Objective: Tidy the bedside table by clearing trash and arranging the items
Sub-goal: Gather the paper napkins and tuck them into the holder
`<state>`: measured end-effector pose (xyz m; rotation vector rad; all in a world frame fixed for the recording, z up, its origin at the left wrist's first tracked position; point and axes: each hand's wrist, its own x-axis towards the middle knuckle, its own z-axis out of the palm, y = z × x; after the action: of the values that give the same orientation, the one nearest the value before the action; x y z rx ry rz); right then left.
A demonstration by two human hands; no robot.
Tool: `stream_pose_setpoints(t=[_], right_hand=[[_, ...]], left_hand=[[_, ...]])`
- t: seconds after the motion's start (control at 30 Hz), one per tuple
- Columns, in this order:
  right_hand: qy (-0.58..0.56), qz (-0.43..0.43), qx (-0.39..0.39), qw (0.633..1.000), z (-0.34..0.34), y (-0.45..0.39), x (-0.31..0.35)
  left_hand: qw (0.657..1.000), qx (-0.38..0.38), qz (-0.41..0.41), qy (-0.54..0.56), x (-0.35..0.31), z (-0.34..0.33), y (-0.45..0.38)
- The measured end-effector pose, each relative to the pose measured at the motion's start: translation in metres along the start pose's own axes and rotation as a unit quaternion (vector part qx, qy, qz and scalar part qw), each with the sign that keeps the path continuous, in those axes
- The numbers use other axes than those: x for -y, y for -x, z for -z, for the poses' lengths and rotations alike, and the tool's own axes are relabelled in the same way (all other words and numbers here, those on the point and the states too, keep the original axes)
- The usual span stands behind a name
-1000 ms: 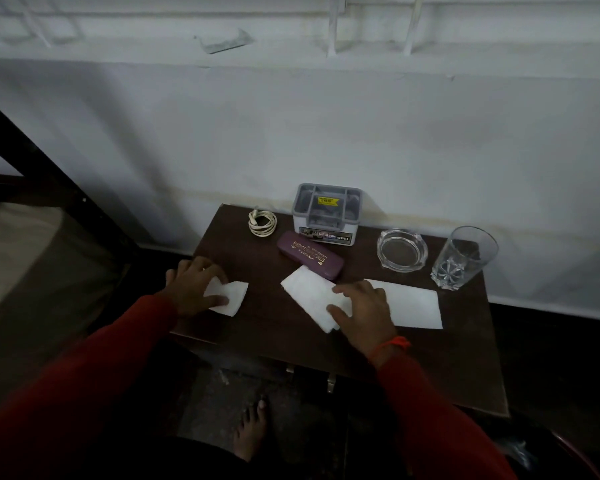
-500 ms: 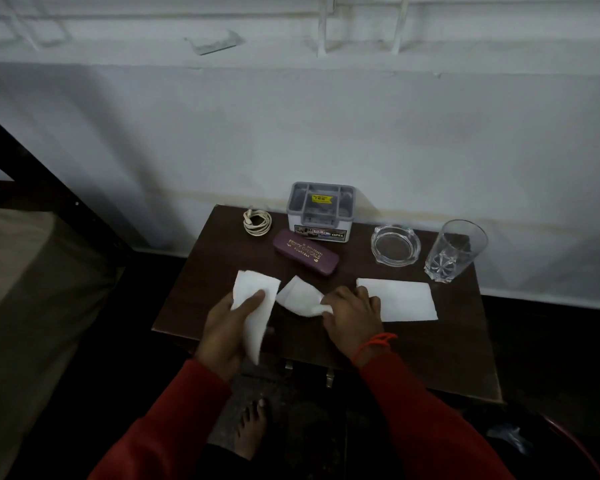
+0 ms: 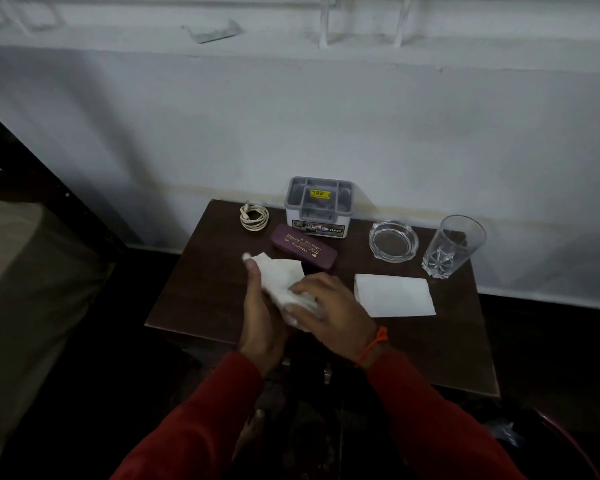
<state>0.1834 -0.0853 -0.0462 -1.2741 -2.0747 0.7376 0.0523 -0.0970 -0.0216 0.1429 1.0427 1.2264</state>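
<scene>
Above the dark wooden bedside table (image 3: 194, 292), my left hand (image 3: 260, 323) and my right hand (image 3: 333, 313) press together on a bunch of white tissues (image 3: 283, 278). Both hands grip the crumpled paper between them. One more white tissue (image 3: 394, 295) lies flat on the table to the right of my hands. A maroon spectacle case (image 3: 303, 246) lies just behind the tissues I hold.
At the back stand a grey organiser box (image 3: 318, 207), a coiled cream cable (image 3: 254, 216), a glass ashtray (image 3: 393, 240) and an empty drinking glass (image 3: 452, 245). A bed (image 3: 25, 271) is on the left. A red bin rim (image 3: 568, 441) shows at bottom right.
Each hand lifted a tissue off the table, and the two hands came together. The two tissues are now bunched into one wad between them.
</scene>
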Motion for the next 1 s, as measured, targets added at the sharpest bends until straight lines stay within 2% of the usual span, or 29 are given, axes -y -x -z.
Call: stream_pose_setpoints(t=[0.03, 0.1, 0.17, 0.23, 0.33, 0.37, 0.43, 0.57, 0.7, 0.83, 1.0], right_hand=[[0.004, 0.004, 0.022, 1.000, 0.003, 0.000, 0.003], [-0.031, -0.004, -0.010, 0.999, 0.019, -0.003, 0.004], [-0.033, -0.035, -0.079, 0.996, 0.041, -0.004, -0.015], [0.033, -0.134, -0.122, 0.983, 0.063, -0.001, -0.047], [0.191, -0.363, -0.061, 0.910, 0.082, 0.016, -0.081], [0.207, -0.410, -0.041, 0.887, 0.084, 0.021, -0.085], [0.207, -0.447, -0.031, 0.870, 0.082, 0.026, -0.088], [0.217, -0.472, -0.030, 0.854, 0.071, 0.025, -0.094], [0.104, -0.484, -0.074, 0.866, 0.070, 0.021, -0.102], [-0.054, -0.395, -0.156, 0.904, 0.066, 0.013, -0.085], [-0.230, -0.287, -0.258, 0.893, 0.075, -0.009, -0.045]], left_hand=[[0.999, 0.041, 0.023, 0.026, -0.001, 0.001, 0.004], [0.998, 0.059, 0.030, 0.022, 0.000, 0.007, 0.003], [0.999, 0.012, -0.009, -0.033, 0.004, 0.008, -0.004], [0.998, -0.022, -0.030, -0.053, 0.003, 0.007, -0.008], [1.000, 0.018, 0.013, -0.001, -0.003, 0.006, -0.011], [0.999, 0.040, 0.032, 0.013, -0.004, 0.005, -0.010], [0.995, 0.068, 0.057, 0.049, -0.009, 0.002, -0.009], [0.983, 0.121, 0.091, 0.101, -0.015, -0.004, -0.004], [0.984, 0.116, 0.099, 0.092, -0.014, -0.006, -0.003], [0.983, 0.120, 0.107, 0.087, -0.013, -0.003, -0.004], [0.982, 0.117, 0.106, 0.103, -0.017, 0.001, -0.013]])
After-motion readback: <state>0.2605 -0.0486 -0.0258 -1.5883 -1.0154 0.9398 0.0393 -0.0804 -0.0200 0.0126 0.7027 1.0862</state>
